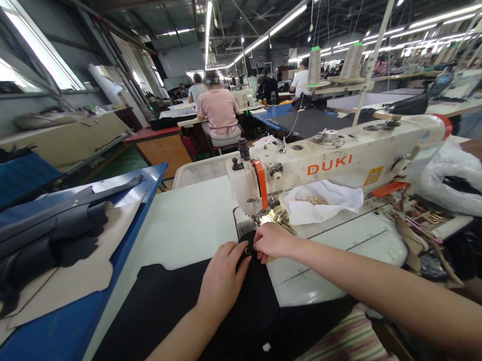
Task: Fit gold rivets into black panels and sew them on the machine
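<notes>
A black fabric piece [215, 314] lies on the white sewing table [187, 225] and runs up under the presser foot [272, 215] of a cream DUKI sewing machine [344, 160]. My left hand [223, 279] presses on the fabric with its fingers curled, pinching it near a small gold metal part [248, 251]. My right hand [273, 242] is closed in a pinch on the fabric edge right beside that part, just in front of the needle.
A white cloth with small gold hardware [322, 202] sits behind the needle. Dark cut pieces [44, 237] lie on a blue side table [71, 326] at left. Straps and buckles [414, 221] and a plastic bag [456, 181] lie at right. Other seated workers [219, 112] are ahead.
</notes>
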Demonstrator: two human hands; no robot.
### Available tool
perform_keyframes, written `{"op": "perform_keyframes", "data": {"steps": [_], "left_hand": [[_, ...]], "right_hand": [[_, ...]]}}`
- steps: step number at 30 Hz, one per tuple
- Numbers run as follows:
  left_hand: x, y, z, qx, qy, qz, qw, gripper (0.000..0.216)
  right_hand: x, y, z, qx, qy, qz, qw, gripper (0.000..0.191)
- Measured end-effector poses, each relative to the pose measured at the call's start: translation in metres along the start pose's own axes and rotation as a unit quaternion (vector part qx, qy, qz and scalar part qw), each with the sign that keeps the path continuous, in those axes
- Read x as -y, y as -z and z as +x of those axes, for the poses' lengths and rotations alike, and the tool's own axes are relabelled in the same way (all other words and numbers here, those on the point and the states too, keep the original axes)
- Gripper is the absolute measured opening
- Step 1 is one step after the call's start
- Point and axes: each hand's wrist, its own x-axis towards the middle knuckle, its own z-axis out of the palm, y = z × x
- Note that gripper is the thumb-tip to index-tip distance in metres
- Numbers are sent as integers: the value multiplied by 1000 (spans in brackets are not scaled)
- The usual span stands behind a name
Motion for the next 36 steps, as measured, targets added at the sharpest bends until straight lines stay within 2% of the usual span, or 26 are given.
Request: {"op": "perform_keyframes", "data": {"steps": [4, 9, 19, 28, 36], "left_hand": [[1, -5, 11, 0, -20, -52, 998, 17], [3, -3, 11, -8, 12, -88, 996, 20], [1, 0, 11, -25, -16, -56, 998, 11], [-4, -1, 11, -52, -101, -23, 993, 15], [-3, -4, 11, -52, -98, 4, 994, 17]], "right_hand": [[1, 0, 1, 5, -9, 4, 1000, 22], [1, 2, 2, 20, -15, 23, 999, 23], [9, 4, -5, 17, -35, 16, 999, 17], [10, 3, -4, 10, -35, -10, 999, 15], [5, 0, 5, 16, -17, -64, 998, 20]]}}
